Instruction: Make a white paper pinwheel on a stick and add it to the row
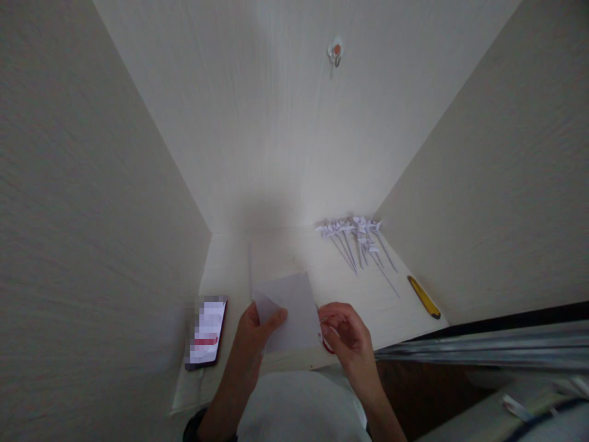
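A white sheet of paper [294, 319] is in my left hand [262, 328], thumb on top and fingers underneath. Its left upper corner looks folded over or layered. At the sheet's right edge is my right hand [347, 334], its thumb and fingers drawn together. A red curved edge [328, 347] shows just below that thumb, with small red marks near the fingertips. It could be part of a round or looped object, but the fingers cover most of it. The sheet is over the front part of the white tabletop [285, 255].
Several folded white paper pinwheels [363, 227] on thin sticks lie at the back right. A yellow box cutter [424, 298] rests by the right wall, and a lit phone [207, 331] at the left. Walls enclose three sides; a hook [335, 52] hangs on the back one.
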`<state>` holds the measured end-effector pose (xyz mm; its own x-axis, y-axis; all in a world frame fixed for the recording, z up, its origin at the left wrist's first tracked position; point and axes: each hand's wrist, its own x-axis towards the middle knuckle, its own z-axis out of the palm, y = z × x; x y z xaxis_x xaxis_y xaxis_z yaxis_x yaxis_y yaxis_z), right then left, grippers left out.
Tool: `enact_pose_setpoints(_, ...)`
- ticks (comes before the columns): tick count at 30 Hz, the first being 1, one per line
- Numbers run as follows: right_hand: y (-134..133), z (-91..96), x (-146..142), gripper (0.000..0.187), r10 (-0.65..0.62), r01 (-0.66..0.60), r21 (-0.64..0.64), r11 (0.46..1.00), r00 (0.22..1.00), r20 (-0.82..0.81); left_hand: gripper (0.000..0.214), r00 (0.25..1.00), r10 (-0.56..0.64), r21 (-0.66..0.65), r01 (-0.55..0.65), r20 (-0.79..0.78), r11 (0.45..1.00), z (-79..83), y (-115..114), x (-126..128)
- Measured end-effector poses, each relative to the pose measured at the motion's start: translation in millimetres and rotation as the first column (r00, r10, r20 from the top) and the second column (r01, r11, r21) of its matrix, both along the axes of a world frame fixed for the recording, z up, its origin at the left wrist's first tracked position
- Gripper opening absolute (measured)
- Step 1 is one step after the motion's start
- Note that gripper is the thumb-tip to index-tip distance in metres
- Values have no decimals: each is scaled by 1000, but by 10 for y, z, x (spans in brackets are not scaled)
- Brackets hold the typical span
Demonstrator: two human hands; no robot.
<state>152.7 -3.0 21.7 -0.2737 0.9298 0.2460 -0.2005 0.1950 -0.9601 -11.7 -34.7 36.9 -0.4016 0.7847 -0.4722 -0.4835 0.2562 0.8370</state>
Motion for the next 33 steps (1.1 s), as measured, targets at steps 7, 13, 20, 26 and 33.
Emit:
enact_pose_setpoints(7,46,61,71,29,56,-64,93,994,995,82,43,999,-33,13,32,12,999,-36,12,4)
enact_pose_setpoints(13,96,114,102,20,86,-105,138,985,987,138,40,998,-52,29,53,-33,998,-61,13,4)
enact_pose_setpoints(20,104,98,104,13,84,-104,142,984,987,140,41,989,-79,29,84,-126,996,-49,-1,-1)
enact_pose_setpoints(26,127,119,114,8,37,-71,176,982,982,186,40,954,-156,17,166,-255,986,-30,-11,-10)
enact_pose_setpoints(33,122,203,84,8,-20,-50,192,980,937,348,26,895,-177,18,202,-411,979,20,-33,24)
